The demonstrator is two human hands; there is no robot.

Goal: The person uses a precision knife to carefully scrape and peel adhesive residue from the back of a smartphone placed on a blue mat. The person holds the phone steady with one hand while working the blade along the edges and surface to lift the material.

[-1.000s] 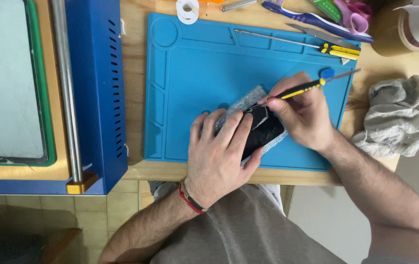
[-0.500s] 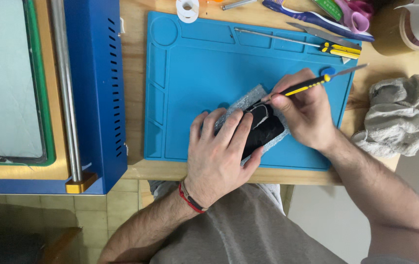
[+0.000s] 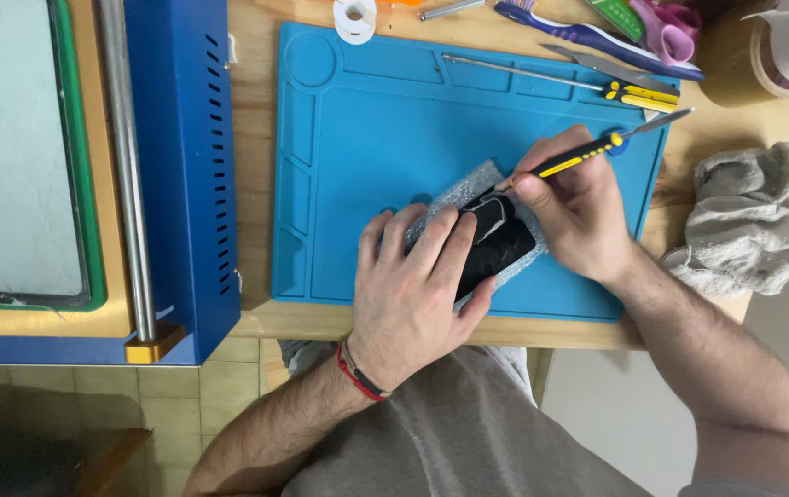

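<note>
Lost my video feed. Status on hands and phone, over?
Left hand pins black phone on bubble wrap. Right hand grips yellow-handled tool, tip at phone's top. Nothing in the way.

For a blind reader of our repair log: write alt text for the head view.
A person's left hand holds a black phone on bubble wrap over a blue mat, while the right hand works a yellow-and-black screwdriver at its top edge. A grey rag lies to the right.
</note>
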